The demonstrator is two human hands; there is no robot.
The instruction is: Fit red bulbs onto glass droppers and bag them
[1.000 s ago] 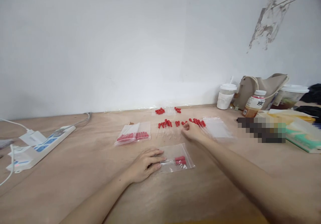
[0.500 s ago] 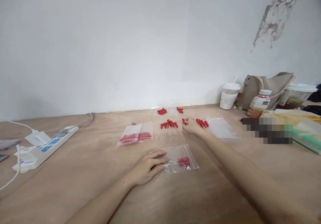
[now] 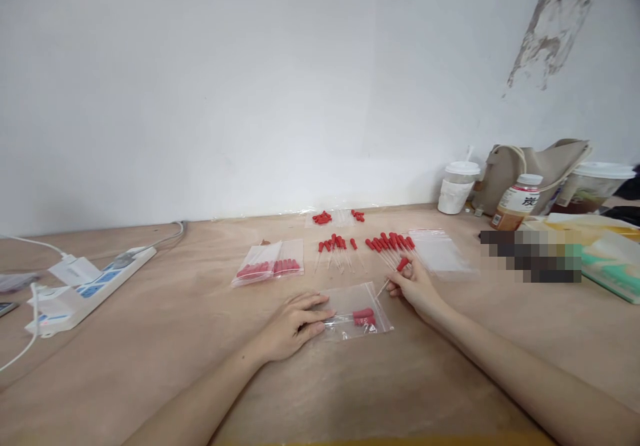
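Note:
My left hand [image 3: 296, 326] lies with its fingers stretched out, their tips on the left part of a clear zip bag [image 3: 345, 294]. Inside that bag are droppers with red rubber bulbs [image 3: 364, 317], their glass tubes pointing left under my fingertips. Right of the bag, my right hand [image 3: 413, 289] pinches a dropper [image 3: 401, 265] near its red bulb. Its thin tube slants down toward the bag's right edge. Just behind this hand a fanned group of droppers [image 3: 384, 241] lies on the table, and another group of droppers [image 3: 335, 242] lies to its left.
A filled zip bag [image 3: 250, 269] of red-bulbed droppers lies at left, and a flat zip bag [image 3: 443, 253] at right. Loose red bulbs [image 3: 323, 217] lie near the wall. A power strip [image 3: 105, 286] stands far left; a cup [image 3: 457, 189], bottle [image 3: 517, 201] and handbag [image 3: 540, 166] stand right.
My right hand has come back from the dropper groups toward me and to the right, with a dropper now visible in its fingers. My left hand stays on the bag.

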